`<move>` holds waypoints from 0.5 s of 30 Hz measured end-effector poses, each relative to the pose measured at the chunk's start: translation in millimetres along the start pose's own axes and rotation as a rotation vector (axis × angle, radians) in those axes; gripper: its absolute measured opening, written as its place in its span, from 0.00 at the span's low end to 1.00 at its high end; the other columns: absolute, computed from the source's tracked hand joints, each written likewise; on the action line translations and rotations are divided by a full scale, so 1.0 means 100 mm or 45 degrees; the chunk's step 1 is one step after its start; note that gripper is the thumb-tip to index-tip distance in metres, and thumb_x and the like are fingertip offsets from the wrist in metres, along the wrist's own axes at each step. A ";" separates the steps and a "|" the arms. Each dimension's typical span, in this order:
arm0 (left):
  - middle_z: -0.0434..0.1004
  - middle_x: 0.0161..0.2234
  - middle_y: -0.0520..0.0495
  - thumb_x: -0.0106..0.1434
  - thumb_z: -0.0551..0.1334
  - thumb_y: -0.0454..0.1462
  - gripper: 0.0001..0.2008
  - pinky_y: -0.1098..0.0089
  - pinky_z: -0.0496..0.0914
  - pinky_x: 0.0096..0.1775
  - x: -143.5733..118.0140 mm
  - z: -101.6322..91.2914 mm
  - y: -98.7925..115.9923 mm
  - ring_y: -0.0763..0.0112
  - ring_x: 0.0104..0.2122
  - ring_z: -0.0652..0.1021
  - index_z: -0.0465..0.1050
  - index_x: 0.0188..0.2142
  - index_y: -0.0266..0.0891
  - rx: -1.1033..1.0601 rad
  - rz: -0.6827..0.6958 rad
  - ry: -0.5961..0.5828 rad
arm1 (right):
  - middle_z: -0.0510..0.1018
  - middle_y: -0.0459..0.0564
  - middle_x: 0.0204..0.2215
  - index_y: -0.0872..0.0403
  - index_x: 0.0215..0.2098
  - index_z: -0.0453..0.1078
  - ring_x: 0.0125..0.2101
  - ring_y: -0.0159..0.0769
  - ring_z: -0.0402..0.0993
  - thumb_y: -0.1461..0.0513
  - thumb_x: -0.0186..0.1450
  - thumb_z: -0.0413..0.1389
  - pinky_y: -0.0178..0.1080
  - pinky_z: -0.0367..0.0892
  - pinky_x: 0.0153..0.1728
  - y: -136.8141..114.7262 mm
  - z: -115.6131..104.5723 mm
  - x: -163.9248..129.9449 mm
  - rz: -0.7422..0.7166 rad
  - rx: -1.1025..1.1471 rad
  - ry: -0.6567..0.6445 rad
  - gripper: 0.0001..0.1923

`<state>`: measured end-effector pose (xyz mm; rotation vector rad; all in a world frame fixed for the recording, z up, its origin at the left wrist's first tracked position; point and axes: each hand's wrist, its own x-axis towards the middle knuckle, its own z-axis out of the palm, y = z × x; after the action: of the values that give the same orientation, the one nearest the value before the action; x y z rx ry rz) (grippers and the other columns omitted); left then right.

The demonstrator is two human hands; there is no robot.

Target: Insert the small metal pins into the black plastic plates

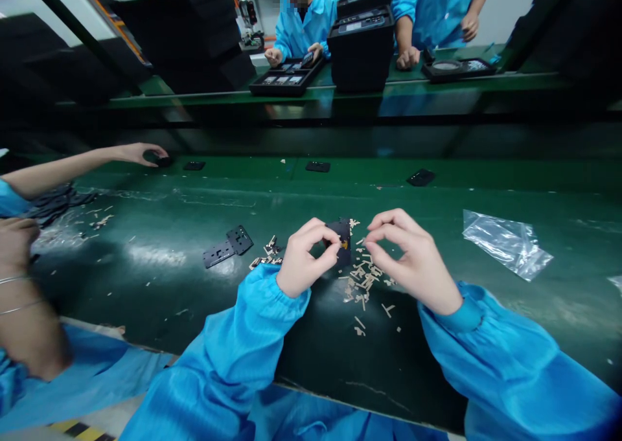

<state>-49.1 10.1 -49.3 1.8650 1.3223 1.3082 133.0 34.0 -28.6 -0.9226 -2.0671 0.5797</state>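
Nearest the camera, a small dark part (341,239) is pinched upright between the curled fingers of the left hand (307,260), just above the green tabletop (160,279). The right hand (413,260) is held just right of it, fingertips closed together at its edge. Pale scraps (362,279) are scattered beneath. Flat black plates (227,247) lie to the left, a clear bag (505,241) to the right.

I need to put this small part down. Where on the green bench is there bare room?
Bare green lies between the right hand and the plastic bag, and left of the flat black plates. Crowded: the paper scraps between both hands, left hand included.
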 end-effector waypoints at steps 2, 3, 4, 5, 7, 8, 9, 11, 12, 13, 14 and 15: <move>0.64 0.25 0.53 0.54 0.58 0.30 0.04 0.73 0.60 0.31 0.01 -0.02 -0.04 0.75 0.27 0.65 0.67 0.24 0.37 -0.151 -0.132 0.006 | 0.67 0.50 0.33 0.54 0.26 0.66 0.35 0.37 0.66 0.66 0.61 0.51 0.42 0.63 0.36 -0.01 -0.06 0.01 -0.033 -0.053 0.001 0.06; 0.63 0.25 0.53 0.54 0.58 0.31 0.04 0.73 0.60 0.30 0.01 -0.02 -0.06 0.76 0.27 0.65 0.67 0.24 0.37 -0.250 -0.204 -0.001 | 0.67 0.51 0.32 0.54 0.25 0.65 0.35 0.37 0.66 0.66 0.61 0.50 0.43 0.62 0.36 -0.02 -0.07 0.01 -0.067 -0.101 -0.016 0.07; 0.63 0.25 0.53 0.54 0.59 0.32 0.04 0.73 0.59 0.30 0.01 -0.02 -0.07 0.76 0.27 0.64 0.67 0.24 0.37 -0.361 -0.276 -0.016 | 0.68 0.51 0.32 0.55 0.24 0.64 0.34 0.37 0.65 0.66 0.62 0.49 0.43 0.61 0.36 -0.03 -0.07 0.00 -0.111 -0.160 -0.037 0.09; 0.63 0.25 0.53 0.54 0.59 0.33 0.04 0.74 0.59 0.30 0.01 -0.02 -0.08 0.76 0.26 0.64 0.67 0.24 0.36 -0.471 -0.344 -0.036 | 0.68 0.51 0.31 0.55 0.22 0.64 0.34 0.38 0.65 0.65 0.62 0.49 0.44 0.60 0.36 -0.04 -0.06 0.00 -0.161 -0.226 -0.050 0.11; 0.63 0.24 0.54 0.54 0.60 0.34 0.05 0.74 0.58 0.29 0.00 0.00 -0.07 0.77 0.26 0.63 0.66 0.24 0.36 -0.657 -0.463 -0.079 | 0.69 0.51 0.30 0.55 0.22 0.63 0.34 0.38 0.64 0.66 0.61 0.50 0.45 0.59 0.36 -0.04 -0.02 -0.01 -0.254 -0.342 -0.033 0.10; 0.63 0.24 0.54 0.53 0.60 0.35 0.05 0.74 0.57 0.28 0.00 0.00 -0.06 0.77 0.25 0.63 0.66 0.24 0.36 -0.720 -0.512 -0.098 | 0.69 0.52 0.31 0.55 0.24 0.63 0.34 0.39 0.64 0.67 0.60 0.50 0.46 0.58 0.36 -0.04 0.01 -0.02 -0.290 -0.377 -0.013 0.07; 0.63 0.23 0.54 0.52 0.61 0.35 0.05 0.74 0.57 0.28 0.00 0.01 -0.04 0.77 0.25 0.62 0.66 0.23 0.36 -0.765 -0.552 -0.113 | 0.69 0.52 0.31 0.56 0.25 0.64 0.35 0.39 0.65 0.68 0.59 0.50 0.46 0.58 0.36 -0.04 0.03 -0.02 -0.318 -0.395 0.007 0.05; 0.63 0.23 0.54 0.51 0.61 0.35 0.06 0.74 0.56 0.28 0.00 0.01 -0.01 0.77 0.24 0.62 0.66 0.23 0.35 -0.818 -0.608 -0.135 | 0.69 0.52 0.32 0.56 0.28 0.65 0.36 0.39 0.65 0.71 0.57 0.50 0.45 0.59 0.37 -0.03 0.06 -0.04 -0.361 -0.402 0.040 0.06; 0.62 0.22 0.54 0.51 0.62 0.35 0.06 0.74 0.56 0.28 0.00 0.01 0.01 0.78 0.24 0.62 0.66 0.23 0.35 -0.838 -0.625 -0.144 | 0.69 0.52 0.33 0.55 0.30 0.65 0.36 0.38 0.65 0.72 0.57 0.50 0.45 0.59 0.37 -0.02 0.06 -0.04 -0.379 -0.407 0.055 0.07; 0.62 0.22 0.54 0.50 0.62 0.35 0.06 0.74 0.56 0.28 0.00 0.01 0.02 0.78 0.24 0.62 0.66 0.23 0.35 -0.856 -0.637 -0.154 | 0.69 0.51 0.33 0.55 0.31 0.65 0.36 0.38 0.65 0.72 0.57 0.51 0.45 0.60 0.37 -0.02 0.07 -0.05 -0.400 -0.417 0.072 0.08; 0.62 0.22 0.54 0.50 0.62 0.35 0.06 0.74 0.56 0.28 0.00 0.01 0.04 0.78 0.24 0.62 0.66 0.22 0.35 -0.873 -0.642 -0.165 | 0.69 0.51 0.33 0.55 0.31 0.65 0.36 0.38 0.65 0.72 0.57 0.51 0.46 0.61 0.38 -0.01 0.07 -0.05 -0.425 -0.435 0.089 0.08; 0.62 0.22 0.54 0.50 0.62 0.35 0.05 0.74 0.56 0.28 0.00 0.01 0.06 0.78 0.24 0.62 0.66 0.22 0.35 -0.887 -0.643 -0.178 | 0.70 0.51 0.34 0.54 0.32 0.65 0.36 0.38 0.65 0.71 0.56 0.53 0.47 0.61 0.39 -0.01 0.07 -0.06 -0.454 -0.461 0.103 0.08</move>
<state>-45.8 7.6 -45.4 1.0400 0.9905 1.1361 129.1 28.1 -34.9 -0.7306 -2.2313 -0.0223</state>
